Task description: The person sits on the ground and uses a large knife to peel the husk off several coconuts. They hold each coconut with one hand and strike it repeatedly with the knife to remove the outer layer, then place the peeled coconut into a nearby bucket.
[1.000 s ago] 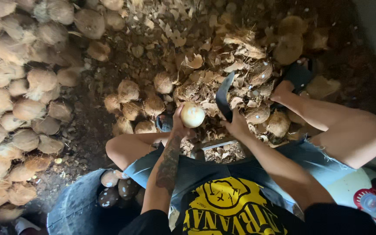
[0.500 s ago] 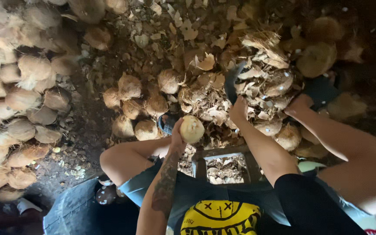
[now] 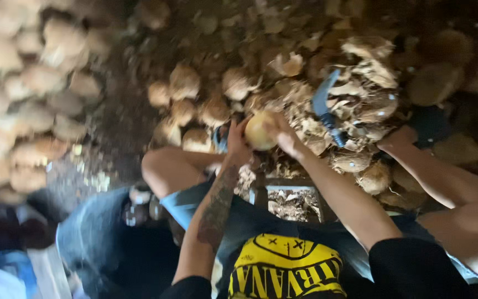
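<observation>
Both hands grip one round, pale, smooth peeled coconut (image 3: pixel 260 130): left hand (image 3: pixel 238 145) cupping beneath, right hand (image 3: pixel 286 138) closed over it, above fibrous brown husk scraps (image 3: pixel 360 105). Since half a second ago, the curved blade (image 3: pixel 323 105) appears farther right.

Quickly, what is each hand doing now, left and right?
Left hand: closed on the pale round coconut.
Right hand: also on the coconut; the blur hides how its fingers grip.
</observation>
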